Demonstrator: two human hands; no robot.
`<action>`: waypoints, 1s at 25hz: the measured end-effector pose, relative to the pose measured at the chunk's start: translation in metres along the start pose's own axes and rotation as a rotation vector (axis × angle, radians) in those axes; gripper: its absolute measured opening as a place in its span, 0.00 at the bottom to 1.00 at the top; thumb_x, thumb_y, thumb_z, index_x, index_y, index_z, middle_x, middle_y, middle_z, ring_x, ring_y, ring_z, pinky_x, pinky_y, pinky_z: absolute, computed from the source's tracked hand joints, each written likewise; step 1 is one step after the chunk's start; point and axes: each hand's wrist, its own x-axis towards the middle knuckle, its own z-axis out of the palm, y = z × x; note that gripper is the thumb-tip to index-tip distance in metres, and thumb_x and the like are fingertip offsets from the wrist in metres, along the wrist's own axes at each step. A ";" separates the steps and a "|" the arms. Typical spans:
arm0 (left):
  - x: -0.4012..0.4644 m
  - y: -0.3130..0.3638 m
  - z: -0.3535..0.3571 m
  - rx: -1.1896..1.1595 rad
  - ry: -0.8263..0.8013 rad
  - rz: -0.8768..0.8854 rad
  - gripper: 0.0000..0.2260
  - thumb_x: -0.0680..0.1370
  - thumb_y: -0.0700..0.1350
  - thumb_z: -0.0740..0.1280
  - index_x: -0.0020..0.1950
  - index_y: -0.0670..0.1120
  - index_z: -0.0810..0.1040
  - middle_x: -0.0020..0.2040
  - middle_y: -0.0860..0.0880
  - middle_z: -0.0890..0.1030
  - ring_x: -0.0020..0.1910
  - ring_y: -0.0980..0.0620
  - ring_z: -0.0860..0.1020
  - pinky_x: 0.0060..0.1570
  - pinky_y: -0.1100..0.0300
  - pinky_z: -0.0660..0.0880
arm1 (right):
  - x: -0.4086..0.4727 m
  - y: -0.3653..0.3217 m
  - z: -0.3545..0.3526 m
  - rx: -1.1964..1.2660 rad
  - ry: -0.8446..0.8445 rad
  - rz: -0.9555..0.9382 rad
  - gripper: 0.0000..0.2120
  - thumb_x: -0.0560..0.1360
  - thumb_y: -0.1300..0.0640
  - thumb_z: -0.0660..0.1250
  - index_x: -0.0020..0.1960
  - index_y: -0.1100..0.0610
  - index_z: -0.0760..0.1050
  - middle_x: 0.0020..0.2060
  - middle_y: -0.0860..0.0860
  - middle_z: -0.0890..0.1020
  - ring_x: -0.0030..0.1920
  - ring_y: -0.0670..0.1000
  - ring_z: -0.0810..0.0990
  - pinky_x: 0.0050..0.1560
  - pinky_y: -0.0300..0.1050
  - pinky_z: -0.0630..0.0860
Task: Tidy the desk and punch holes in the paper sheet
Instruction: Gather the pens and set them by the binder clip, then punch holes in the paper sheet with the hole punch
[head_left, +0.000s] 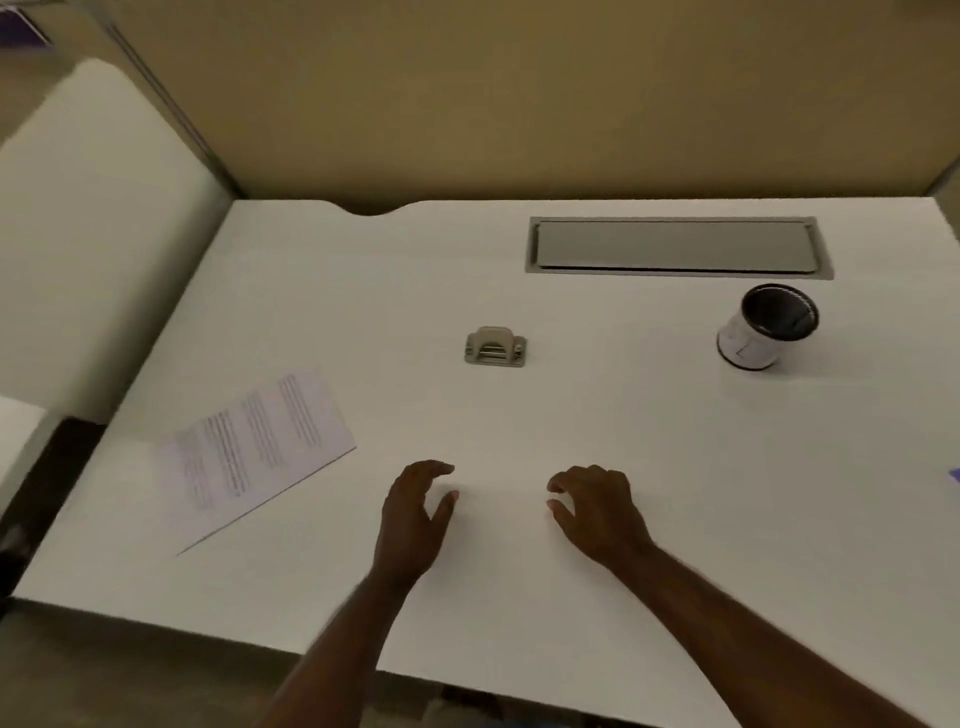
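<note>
A printed paper sheet (254, 452) lies askew on the left part of the white desk (623, 441). A small grey hole punch (494, 347) sits near the desk's middle, beyond both hands. My left hand (415, 514) hovers over the desk to the right of the sheet, fingers curled and apart, holding nothing. A short gap to its right is my right hand (597, 504), also empty with loosely curled fingers. Neither hand touches the sheet or the punch.
A white pen cup (763, 327) with a dark inside stands at the right. A grey cable hatch (675, 245) is set into the desk's back. Tan partition walls enclose the back and sides. A purple scrap (955, 474) shows at the right edge.
</note>
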 end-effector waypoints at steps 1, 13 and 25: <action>0.000 -0.021 -0.021 0.008 0.041 -0.022 0.11 0.75 0.43 0.70 0.57 0.50 0.78 0.55 0.56 0.78 0.56 0.55 0.77 0.57 0.53 0.75 | 0.012 -0.029 0.011 0.012 -0.024 -0.028 0.10 0.75 0.50 0.64 0.54 0.50 0.77 0.50 0.46 0.82 0.53 0.51 0.78 0.58 0.48 0.65; 0.031 -0.199 -0.202 0.065 0.499 -0.893 0.25 0.72 0.54 0.72 0.64 0.43 0.74 0.65 0.37 0.73 0.65 0.33 0.70 0.62 0.31 0.65 | 0.146 -0.275 0.107 0.004 -0.105 -0.048 0.20 0.76 0.48 0.62 0.63 0.58 0.69 0.59 0.54 0.73 0.59 0.57 0.71 0.59 0.54 0.69; 0.066 -0.237 -0.221 0.103 0.376 -1.364 0.48 0.59 0.59 0.80 0.66 0.35 0.61 0.65 0.34 0.65 0.63 0.36 0.66 0.64 0.39 0.67 | 0.186 -0.323 0.149 -0.170 -0.003 0.375 0.43 0.63 0.28 0.65 0.61 0.62 0.66 0.56 0.55 0.70 0.57 0.55 0.67 0.56 0.55 0.66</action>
